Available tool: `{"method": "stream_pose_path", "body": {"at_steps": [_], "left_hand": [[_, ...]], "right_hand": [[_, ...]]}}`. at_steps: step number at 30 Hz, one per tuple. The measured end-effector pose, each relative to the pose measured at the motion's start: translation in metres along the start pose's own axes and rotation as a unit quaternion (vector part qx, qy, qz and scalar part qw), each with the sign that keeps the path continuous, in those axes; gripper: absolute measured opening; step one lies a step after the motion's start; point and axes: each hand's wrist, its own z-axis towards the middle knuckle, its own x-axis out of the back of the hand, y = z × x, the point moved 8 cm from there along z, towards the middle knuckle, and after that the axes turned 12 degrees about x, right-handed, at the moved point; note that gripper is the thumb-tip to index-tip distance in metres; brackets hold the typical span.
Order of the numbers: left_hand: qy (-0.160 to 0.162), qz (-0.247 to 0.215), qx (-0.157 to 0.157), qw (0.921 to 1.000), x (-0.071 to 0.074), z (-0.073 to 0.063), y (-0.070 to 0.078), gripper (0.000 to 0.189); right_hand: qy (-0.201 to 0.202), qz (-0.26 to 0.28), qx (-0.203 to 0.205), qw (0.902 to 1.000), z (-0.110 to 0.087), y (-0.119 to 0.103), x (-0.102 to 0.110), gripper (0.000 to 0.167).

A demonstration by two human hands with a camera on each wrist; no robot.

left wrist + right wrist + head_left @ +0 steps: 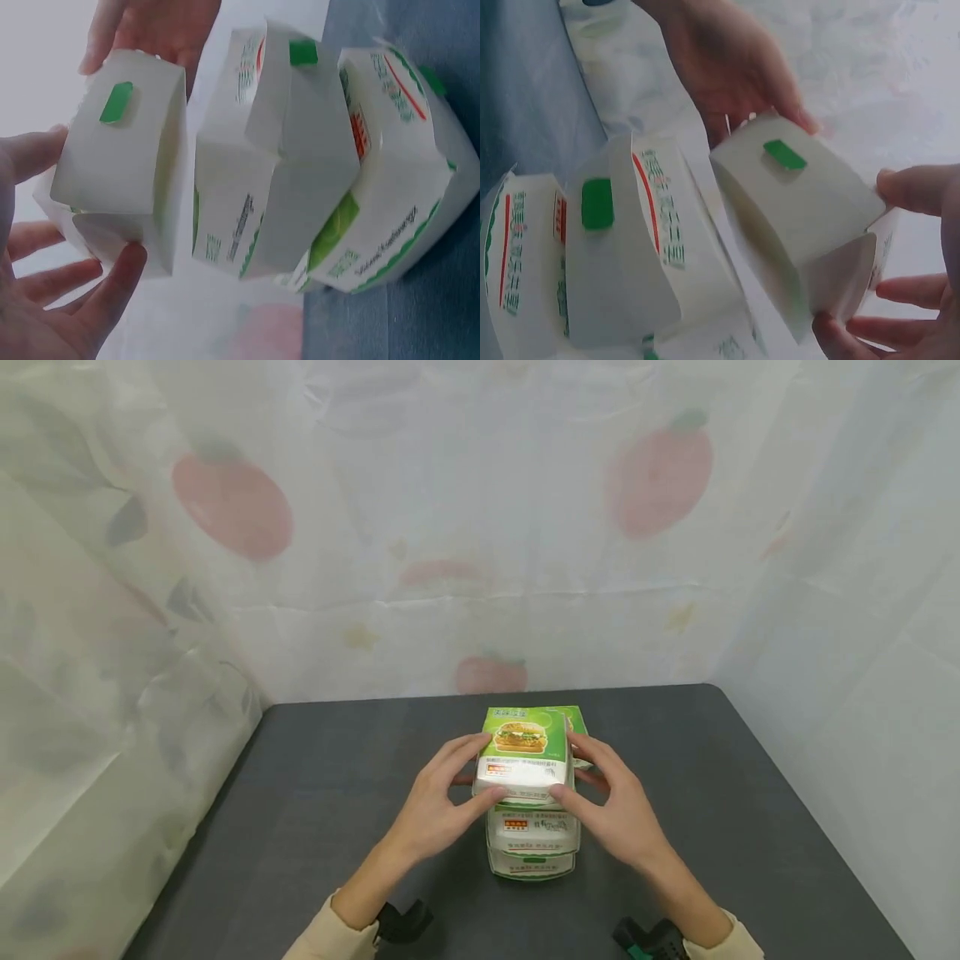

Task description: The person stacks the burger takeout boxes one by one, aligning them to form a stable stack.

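A white and green burger box [521,768] with a burger picture on its lid is held between both hands at the top of a stack. My left hand [437,800] grips its left side, thumb at the front and fingers along the side. On the opposite side my right hand [617,802] grips it the same way. A gap shows in the left wrist view between this held box [120,157] and the middle box [274,150]. Under the middle one, the bottom box [405,165] stands on the dark table. Green tabs mark the boxes' sides.
Behind the stack, partly hidden, another green-topped box [579,720] shows at the right. The dark table [337,760] meets a pale fruit-print curtain [480,527] at its back edge. More curtain hangs along the left and right sides.
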Motion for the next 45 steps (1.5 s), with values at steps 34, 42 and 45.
{"method": "stream_pose_path", "body": {"at_steps": [34,42,45], "left_hand": [[-0.068,-0.002,0.029,0.9973,-0.024,-0.005,-0.006,0.086],[-0.084,-0.014,0.057,0.9948,-0.031,-0.002,-0.013,0.089],[-0.072,-0.011,0.056,0.9958,-0.030,-0.003,-0.011,0.088]], "right_hand": [[-0.023,0.012,0.027,0.9993,-0.021,0.010,0.011,0.068],[-0.026,0.012,0.052,0.9982,-0.020,0.004,0.013,0.068],[-0.024,0.012,0.060,0.9979,-0.018,0.004,0.017,0.064]]}}
